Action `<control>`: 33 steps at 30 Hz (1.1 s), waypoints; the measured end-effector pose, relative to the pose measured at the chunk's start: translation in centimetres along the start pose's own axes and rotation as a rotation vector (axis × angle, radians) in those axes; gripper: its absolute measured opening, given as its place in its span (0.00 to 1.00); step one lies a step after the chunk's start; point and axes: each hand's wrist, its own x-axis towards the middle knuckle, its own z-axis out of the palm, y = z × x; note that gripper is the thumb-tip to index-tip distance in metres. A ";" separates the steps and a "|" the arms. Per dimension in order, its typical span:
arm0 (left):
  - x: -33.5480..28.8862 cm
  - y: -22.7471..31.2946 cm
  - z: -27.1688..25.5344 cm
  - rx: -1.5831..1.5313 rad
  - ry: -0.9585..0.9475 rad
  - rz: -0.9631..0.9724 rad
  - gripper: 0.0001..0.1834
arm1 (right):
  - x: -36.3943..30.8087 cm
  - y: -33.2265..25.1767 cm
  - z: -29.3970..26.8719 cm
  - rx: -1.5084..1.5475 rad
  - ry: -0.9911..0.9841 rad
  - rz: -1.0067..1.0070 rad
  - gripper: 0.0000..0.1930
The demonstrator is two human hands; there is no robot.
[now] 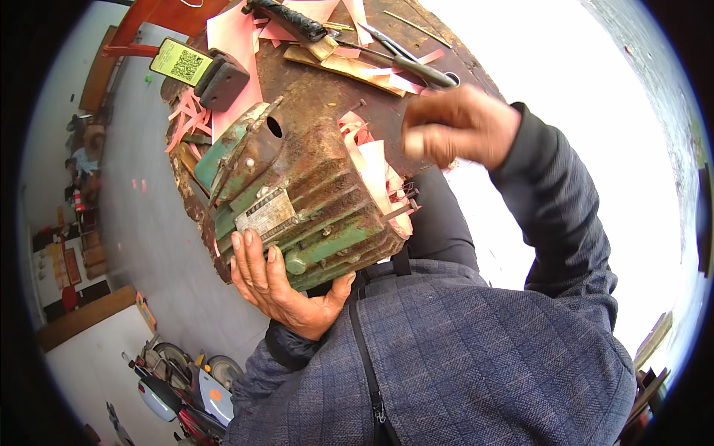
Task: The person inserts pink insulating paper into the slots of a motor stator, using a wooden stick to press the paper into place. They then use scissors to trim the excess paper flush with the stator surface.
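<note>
A rusty green electric motor housing point(320, 186) with cooling ribs and a metal nameplate point(266, 215) lies on its side before me. Pink insulating paper point(375, 167) and bolts stick out of its open right end. My left hand point(290, 286) rests against the near side of the housing, fingers stretched along it and thumb spread apart. To the right of the open end, my right hand point(465, 128) is raised clear of the housing. Its fingers are curled in and blurred by motion; anything between them is hidden.
The worn wooden tabletop point(312, 89) carries pink paper strips point(236, 82), scissors point(420, 68), a black-wrapped tool point(286, 16) and wooden strips. A phone-like yellow-green screen point(181, 62) stands at the far left. Motorcycles point(190, 386) are parked on the floor at lower left.
</note>
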 end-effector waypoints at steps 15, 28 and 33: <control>0.3 0.4 -0.1 -0.030 0.008 -0.001 0.51 | -2.4 -2.5 3.5 -0.160 -0.054 -0.139 0.19; 0.5 0.4 -0.3 -0.030 0.008 0.011 0.50 | -3.5 -2.7 3.0 0.004 0.027 -0.064 0.26; 0.9 0.3 -0.5 -0.054 0.004 0.018 0.49 | -3.8 1.3 3.3 -0.076 0.240 0.088 0.25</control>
